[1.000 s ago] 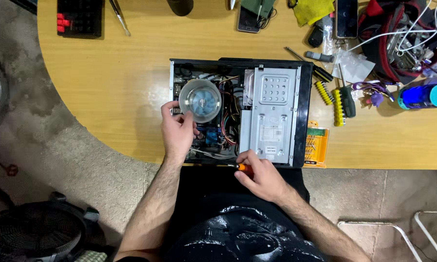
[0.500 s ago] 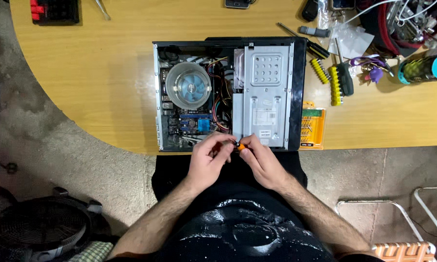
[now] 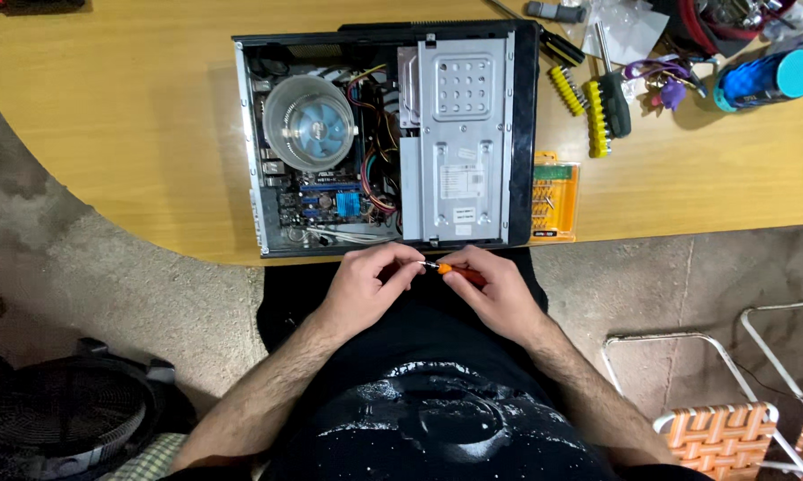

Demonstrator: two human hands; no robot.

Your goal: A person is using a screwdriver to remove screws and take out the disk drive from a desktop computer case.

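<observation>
Just below the near edge of the bench [image 3: 107,116], over the person's lap, both hands meet on a small orange-handled screwdriver [image 3: 455,271]. The right hand [image 3: 499,294] grips its handle; the left hand [image 3: 366,285] pinches its metal tip. The open computer case [image 3: 388,138] lies on the bench just beyond them.

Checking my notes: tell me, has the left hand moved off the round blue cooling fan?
Yes: the left hand left the round blue cooling fan, coming toward the body, off the case.

Bare forearms; black shirt, glossy print; no sleeves visible
</observation>
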